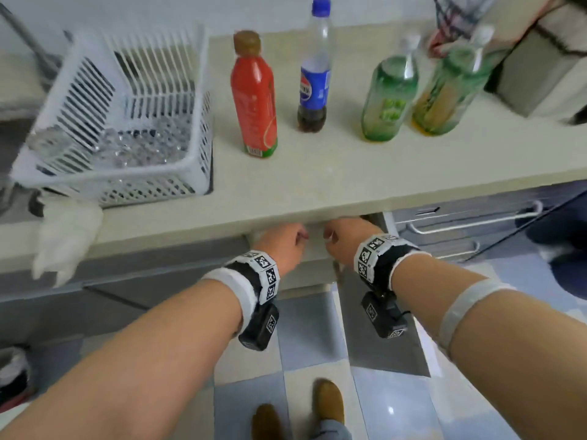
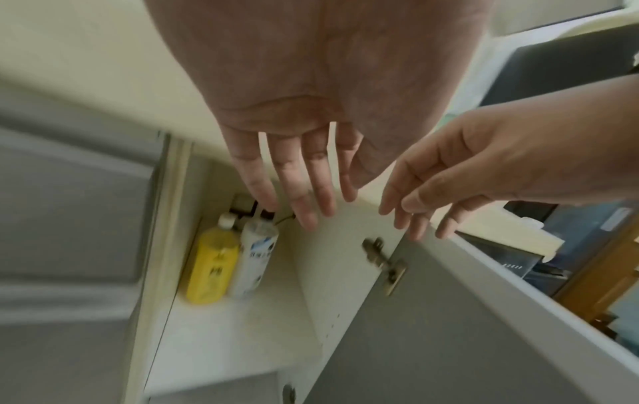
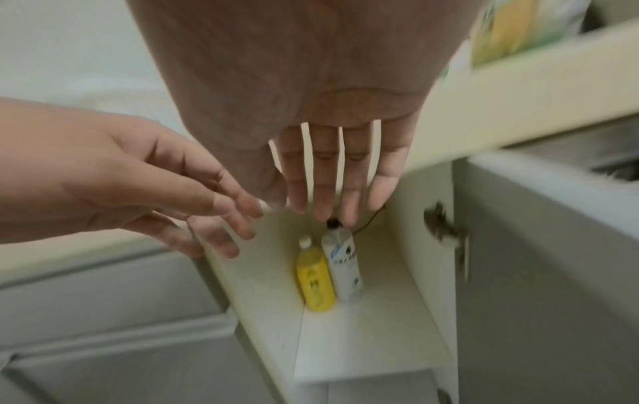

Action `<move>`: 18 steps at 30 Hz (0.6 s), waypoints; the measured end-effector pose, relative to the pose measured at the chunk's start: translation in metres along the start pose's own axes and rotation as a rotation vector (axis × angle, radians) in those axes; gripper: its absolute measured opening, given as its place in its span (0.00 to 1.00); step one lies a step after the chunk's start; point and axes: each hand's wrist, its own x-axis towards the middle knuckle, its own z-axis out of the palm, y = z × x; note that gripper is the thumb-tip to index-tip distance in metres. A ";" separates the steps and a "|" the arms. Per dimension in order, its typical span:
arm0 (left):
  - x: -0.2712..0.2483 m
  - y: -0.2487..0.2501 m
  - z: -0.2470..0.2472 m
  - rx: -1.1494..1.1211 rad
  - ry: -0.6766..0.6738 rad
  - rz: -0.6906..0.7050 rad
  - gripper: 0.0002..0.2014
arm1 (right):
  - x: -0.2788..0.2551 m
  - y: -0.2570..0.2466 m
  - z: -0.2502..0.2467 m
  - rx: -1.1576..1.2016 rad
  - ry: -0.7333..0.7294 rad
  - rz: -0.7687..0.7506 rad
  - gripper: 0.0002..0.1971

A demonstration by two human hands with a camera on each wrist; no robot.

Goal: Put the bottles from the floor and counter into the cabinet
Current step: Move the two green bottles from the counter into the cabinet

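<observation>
A: Two hands sit low in the head view, just under the counter's front edge: the left hand [image 1: 286,242] and the right hand [image 1: 343,239], side by side and apart.

B: Holding anything?

A: No. In the wrist views the fingers [image 2: 304,202] of the left hand are straight and spread, empty; the right hand's fingers [image 3: 325,188] look the same. Both reach toward the open cabinet [image 3: 373,328], whose door [image 2: 449,341] is swung out at lower right of the left wrist view.

B: What is already inside?

A: At the back, a yellow bottle [image 3: 315,281] and a white bottle [image 3: 342,270], upright and touching.

B: And farther up?

A: On the counter [image 1: 317,182], four bottles stand in a row across the upper half of the head view: a red bottle [image 1: 254,100], a cola bottle [image 1: 314,84], then two green bottles [image 1: 389,100] [image 1: 451,87] near each other at the right. A white basket [image 1: 127,122] sits at upper left. No bottle on the floor [image 1: 311,328] shows here.

B: What could go wrong?

A: Probably the narrow compartment. A bottle pushed in fast could knock over the two at the back. The open door could also catch a forearm on the way up, and the two green bottles stand close enough that grabbing one may tip the other.
</observation>
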 end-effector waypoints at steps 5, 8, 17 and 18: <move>-0.027 0.058 -0.095 0.027 0.095 0.119 0.12 | -0.054 0.002 -0.086 0.060 0.127 0.110 0.13; -0.030 0.086 -0.132 0.036 0.152 0.195 0.11 | -0.080 0.014 -0.123 0.093 0.242 0.174 0.12; 0.030 0.166 -0.131 -0.073 0.118 0.227 0.33 | -0.085 0.080 -0.168 0.235 0.417 0.334 0.22; 0.044 0.174 -0.125 -0.088 0.121 0.209 0.37 | -0.077 0.092 -0.172 0.260 0.428 0.358 0.25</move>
